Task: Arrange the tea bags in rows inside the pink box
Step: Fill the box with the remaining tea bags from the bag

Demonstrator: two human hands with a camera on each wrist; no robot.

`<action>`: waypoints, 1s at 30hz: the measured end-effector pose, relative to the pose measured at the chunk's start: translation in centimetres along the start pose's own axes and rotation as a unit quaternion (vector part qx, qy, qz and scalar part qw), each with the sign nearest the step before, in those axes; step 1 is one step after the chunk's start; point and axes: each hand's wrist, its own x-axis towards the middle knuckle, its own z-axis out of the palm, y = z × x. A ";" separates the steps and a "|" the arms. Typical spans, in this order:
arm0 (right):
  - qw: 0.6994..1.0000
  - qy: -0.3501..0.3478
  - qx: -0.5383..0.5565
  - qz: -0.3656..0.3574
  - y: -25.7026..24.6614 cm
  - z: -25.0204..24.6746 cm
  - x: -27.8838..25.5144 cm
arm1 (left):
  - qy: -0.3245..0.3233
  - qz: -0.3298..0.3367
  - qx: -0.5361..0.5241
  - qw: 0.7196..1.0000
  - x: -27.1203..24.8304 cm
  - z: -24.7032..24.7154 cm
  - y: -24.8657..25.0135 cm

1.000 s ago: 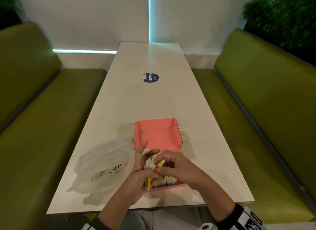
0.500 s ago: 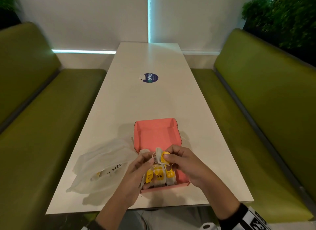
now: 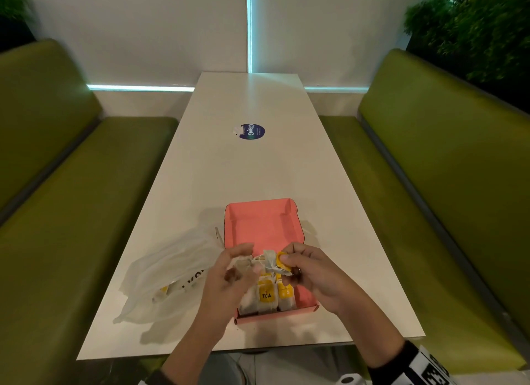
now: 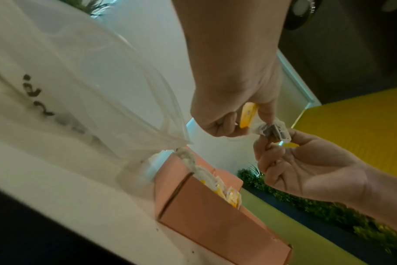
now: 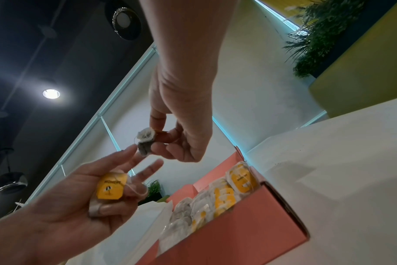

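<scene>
Both hands (image 3: pixel 229 281) (image 3: pixel 312 273) pinch tea bags (image 3: pixel 272 263) above pink box (image 3: pixel 258 221).

Long white desk (image 3: pixel 252 169) flanked by green bench seats (image 3: pixel 86 212), white wall (image 3: pixel 160 26) with cyan light strips (image 3: pixel 249 26), plants (image 3: pixel 473 26) in corners, dark ceiling with round downlights (image 5: pixel 51 93).

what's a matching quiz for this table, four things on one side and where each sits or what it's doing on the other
1 pink box
2 plastic bag
3 blue sticker
4 right hand

a far along the table, mid-width
b beside the box, on its left
c pinches a yellow tag
d has tea bags in a row at its near end

Pairs: 1-d, 2-b, 3-a, 4-c
</scene>
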 end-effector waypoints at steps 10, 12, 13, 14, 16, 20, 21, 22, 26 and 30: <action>0.991 0.031 -0.117 -0.057 -0.3 0.2 -0.9 | -0.001 0.021 0.034 0.999 -0.2 1.2 -0.3; 0.984 0.029 -0.158 -0.075 -0.1 0.0 -1.0 | -0.005 0.023 0.045 0.999 -0.3 1.2 -0.7; 0.979 0.040 -0.184 -0.082 -0.1 -0.1 -0.9 | -0.005 0.018 0.044 0.999 -0.3 1.2 -0.8; 0.972 0.052 -0.209 -0.092 0.0 -0.2 -0.8 | -0.004 0.012 0.046 0.999 -0.3 1.2 -0.9; 0.963 0.067 -0.237 -0.108 0.0 -0.3 -0.5 | -0.010 -0.002 0.048 0.999 -0.3 1.1 -1.1; 0.958 0.092 -0.246 -0.114 -0.7 -0.3 -0.5 | -0.028 -0.017 0.070 0.997 -0.3 0.7 -1.3; 0.955 0.108 -0.251 -0.119 -0.9 -0.3 -0.5 | -0.027 -0.012 0.076 0.997 -0.3 0.6 -1.2; 0.947 0.122 -0.268 -0.127 -1.1 -0.4 -0.5 | -0.027 -0.007 0.077 0.997 -0.2 0.5 -1.1; 0.913 0.072 -0.370 -0.155 -1.7 0.1 -1.1 | -0.042 0.021 0.086 0.995 0.0 0.5 -0.1; 0.952 0.050 -0.284 -0.101 -2.2 0.2 -1.3 | -0.058 0.030 0.047 0.997 -0.1 0.8 0.5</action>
